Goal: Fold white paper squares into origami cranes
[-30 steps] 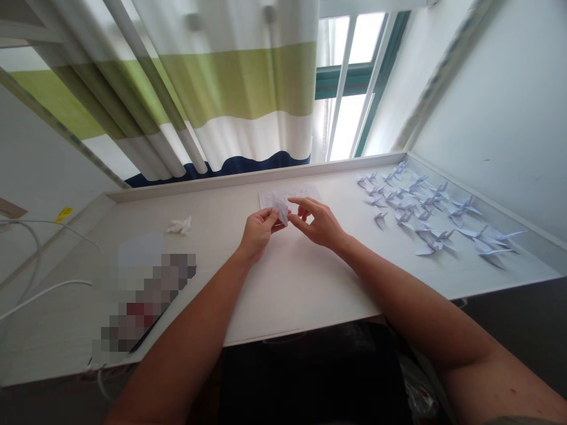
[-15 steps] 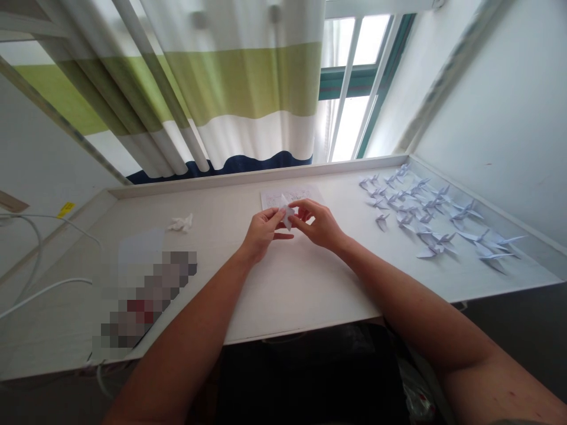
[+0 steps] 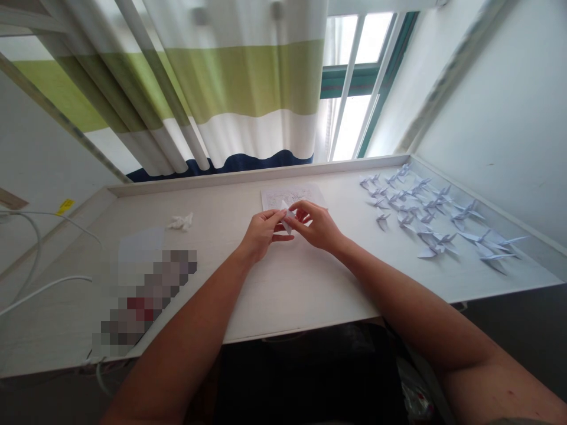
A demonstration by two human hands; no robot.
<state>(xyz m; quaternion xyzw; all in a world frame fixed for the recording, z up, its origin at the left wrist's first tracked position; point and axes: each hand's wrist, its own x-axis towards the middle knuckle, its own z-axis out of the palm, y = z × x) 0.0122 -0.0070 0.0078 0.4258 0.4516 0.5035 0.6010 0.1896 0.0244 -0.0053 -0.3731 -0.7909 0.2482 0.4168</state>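
Both hands meet over the middle of the white table (image 3: 283,283). My left hand (image 3: 262,231) and my right hand (image 3: 319,224) each pinch a small folded piece of pale paper (image 3: 286,216) held just above the tabletop. The fingers of both hands are closed on it. Behind the hands lies a printed sheet (image 3: 290,195) flat on the table. To the right, several finished pale paper cranes (image 3: 425,215) stand in loose rows.
A crumpled white scrap (image 3: 181,222) lies to the left. A blurred-out patch (image 3: 142,295) covers things at the front left, beside white cables (image 3: 39,283). A striped curtain (image 3: 212,100) and a window (image 3: 358,82) rise behind the table; a white wall bounds the right.
My hands have closed in together on the folded paper and sunk slightly toward the table. The right fingers have curled tighter over it.
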